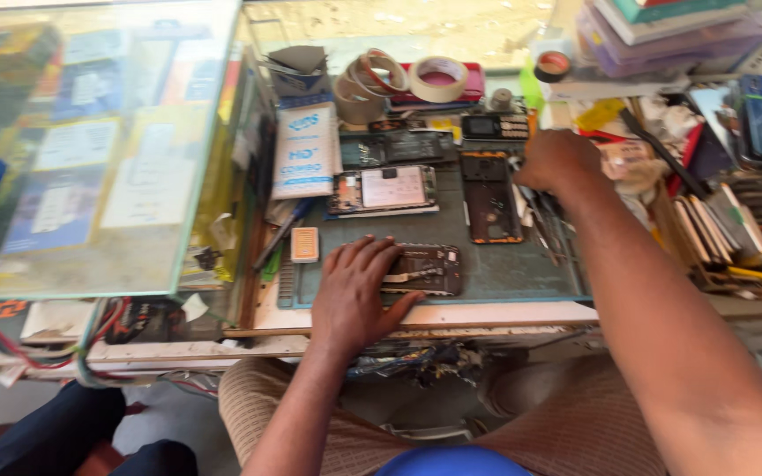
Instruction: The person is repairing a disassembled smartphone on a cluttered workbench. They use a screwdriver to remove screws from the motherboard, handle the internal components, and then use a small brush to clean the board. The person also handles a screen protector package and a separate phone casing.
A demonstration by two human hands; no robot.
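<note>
My left hand [356, 289] lies flat on the near edge of a grey-green work mat [522, 264], its fingers resting on an opened phone body [429, 269] with bare circuitry. My right hand [557, 161] reaches to the mat's far right corner, fingers curled over a cluster of thin tools [540, 216]; what it grips is hidden. Between the hands lie a black phone frame with an orange rim [492, 198] and a phone with a pale screen panel [385, 189].
A glass display case [90, 150] stands at the left. Tape rolls [399, 81], a white packet [306, 150] and a small orange block [304, 244] sit around the mat. Stacked phones and boxes [734, 176] crowd the right side. Wires [90, 344] hang under the bench.
</note>
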